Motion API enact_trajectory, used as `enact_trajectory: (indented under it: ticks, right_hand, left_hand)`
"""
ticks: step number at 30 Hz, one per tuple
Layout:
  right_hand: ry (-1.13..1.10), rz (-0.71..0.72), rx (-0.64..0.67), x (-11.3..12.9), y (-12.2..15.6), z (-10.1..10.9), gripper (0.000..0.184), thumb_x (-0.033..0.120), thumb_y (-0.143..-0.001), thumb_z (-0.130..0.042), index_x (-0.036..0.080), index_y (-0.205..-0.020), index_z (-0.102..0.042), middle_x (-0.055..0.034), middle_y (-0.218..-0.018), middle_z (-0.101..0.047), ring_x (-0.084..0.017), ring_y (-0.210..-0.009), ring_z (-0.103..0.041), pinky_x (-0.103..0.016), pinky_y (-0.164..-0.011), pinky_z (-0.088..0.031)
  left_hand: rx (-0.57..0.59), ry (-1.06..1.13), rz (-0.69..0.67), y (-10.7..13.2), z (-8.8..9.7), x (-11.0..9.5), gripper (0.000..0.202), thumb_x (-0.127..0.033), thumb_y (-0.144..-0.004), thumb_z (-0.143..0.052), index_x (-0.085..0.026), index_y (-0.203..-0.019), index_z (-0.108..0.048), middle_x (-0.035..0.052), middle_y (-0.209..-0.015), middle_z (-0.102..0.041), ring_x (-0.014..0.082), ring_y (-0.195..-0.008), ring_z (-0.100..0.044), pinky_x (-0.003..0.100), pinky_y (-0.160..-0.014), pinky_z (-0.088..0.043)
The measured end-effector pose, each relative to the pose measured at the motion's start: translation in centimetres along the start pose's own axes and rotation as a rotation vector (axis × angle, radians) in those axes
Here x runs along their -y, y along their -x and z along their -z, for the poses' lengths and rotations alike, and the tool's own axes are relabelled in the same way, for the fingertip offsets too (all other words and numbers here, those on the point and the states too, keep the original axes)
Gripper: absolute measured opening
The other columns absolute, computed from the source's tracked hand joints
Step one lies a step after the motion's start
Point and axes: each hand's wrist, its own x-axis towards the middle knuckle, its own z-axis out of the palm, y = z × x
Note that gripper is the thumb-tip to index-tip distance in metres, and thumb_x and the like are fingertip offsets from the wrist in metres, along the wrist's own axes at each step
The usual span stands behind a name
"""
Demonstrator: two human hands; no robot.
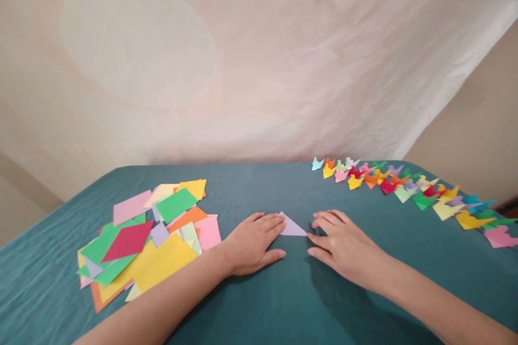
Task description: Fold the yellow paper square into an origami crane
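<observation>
A small lilac paper triangle (pixel 292 226) lies on the teal tablecloth (pixel 259 302) between my hands. My left hand (pixel 253 241) rests flat with its fingers stretched out, the fingertips lying on the triangle's left part. My right hand (pixel 340 242) lies palm down just to the right, fingers extended and slightly apart, the fingertips at the triangle's right corner. Neither hand grips anything.
A loose pile of coloured paper sheets (pixel 145 237) lies at the left of the table. A long row of folded paper birds (pixel 408 188) in many colours runs along the back right edge. A pale cloth (pixel 251 64) hangs behind the table.
</observation>
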Motion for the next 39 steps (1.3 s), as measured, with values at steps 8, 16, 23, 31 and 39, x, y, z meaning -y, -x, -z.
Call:
enact_trajectory:
  ticks: [8,16,23,31,39]
  right_hand:
    - [-0.259,-0.037,-0.049,-1.7,-0.9,-0.8,0.030,0.015,-0.088,-0.044,0.022,-0.111,-0.062,-0.0045,-0.109,-0.063,-0.017,-0.101,-0.053,-0.038,-0.093,-0.035]
    - [-0.213,0.153,-0.127,-1.0,-0.9,-3.1,0.033,0.010,-0.088,-0.040,0.021,-0.111,-0.062,-0.0049,-0.112,-0.064,-0.020,-0.111,-0.047,-0.040,-0.094,-0.035]
    - [-0.149,0.166,-0.119,-0.6,-0.8,-4.0,0.034,0.011,-0.088,-0.045,0.022,-0.117,-0.058,-0.0053,-0.112,-0.063,-0.022,-0.114,-0.044,-0.041,-0.097,-0.033]
    - [-0.055,0.129,-0.150,0.3,-1.3,-3.8,0.031,0.014,-0.087,-0.050,0.025,-0.113,-0.060,-0.0031,-0.105,-0.063,-0.022,-0.116,-0.043,-0.047,-0.105,-0.022]
    - [-0.017,0.102,-0.133,0.7,-1.5,-3.4,0.030,0.013,-0.087,-0.048,0.027,-0.109,-0.063,-0.0033,-0.108,-0.063,-0.022,-0.120,-0.041,-0.049,-0.107,-0.019]
  left_hand:
    - [0.005,0.025,-0.005,0.1,0.2,0.0,0.058,-0.054,-0.091,-0.024,-0.019,-0.137,-0.030,0.0074,-0.144,-0.031,0.0193,-0.132,-0.029,0.034,-0.108,-0.019]
    - [-0.002,0.031,-0.006,-0.1,0.0,0.0,0.060,-0.054,-0.091,-0.026,-0.018,-0.139,-0.028,0.0084,-0.143,-0.033,0.0200,-0.132,-0.029,0.035,-0.107,-0.020]
    - [-0.015,0.045,-0.010,-0.1,0.0,-0.1,0.059,-0.054,-0.091,-0.027,-0.018,-0.137,-0.030,0.0085,-0.142,-0.034,0.0211,-0.130,-0.032,0.036,-0.107,-0.021]
    - [-0.070,0.050,-0.041,0.2,0.2,-0.1,0.051,-0.047,-0.090,-0.035,-0.020,-0.134,-0.037,0.0083,-0.140,-0.039,0.0233,-0.129,-0.032,0.039,-0.106,-0.024]
    - [-0.104,-0.056,-0.069,0.2,0.5,-0.9,0.042,-0.041,-0.091,-0.038,-0.018,-0.124,-0.048,0.0098,-0.127,-0.051,0.0237,-0.121,-0.042,0.041,-0.105,-0.025]
